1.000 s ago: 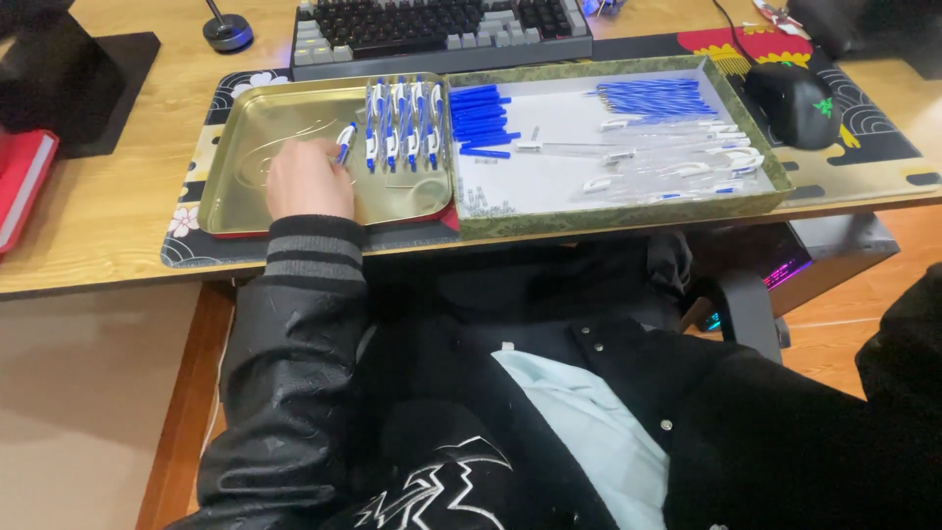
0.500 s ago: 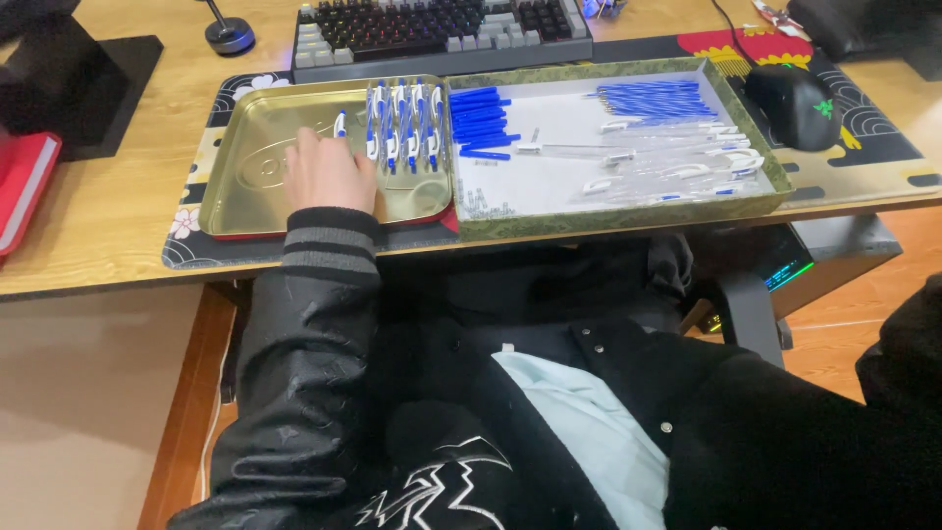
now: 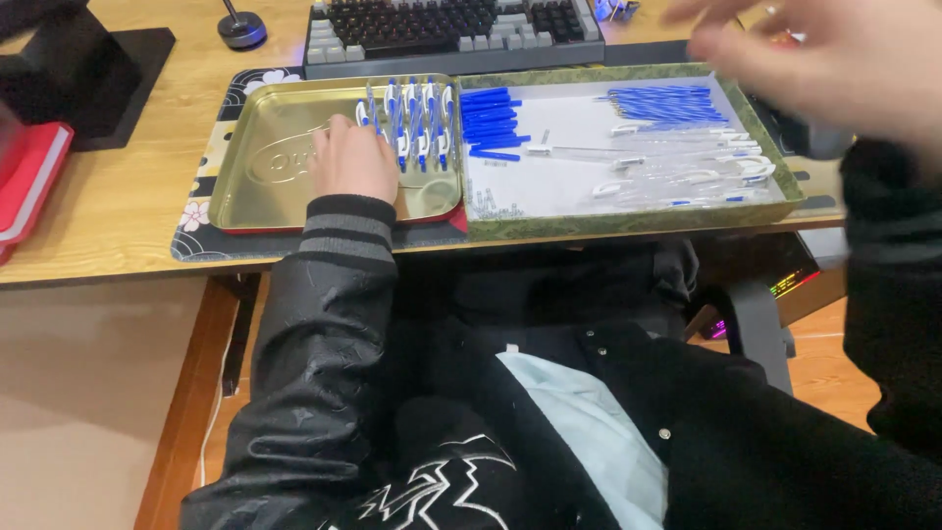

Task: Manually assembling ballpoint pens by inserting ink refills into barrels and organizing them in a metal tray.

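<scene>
Light wooden desk across upper frame, grain running sideways; dark patterned desk mat with flower print lying on it; black-and-grey keyboard at far edge, faint blue glow at its right end; small round black stand left of keyboard; black monitor base far left; red book at left edge; wooden desk leg below; beige floor at left, orange-brown wood floor at right; even indoor light.
</scene>
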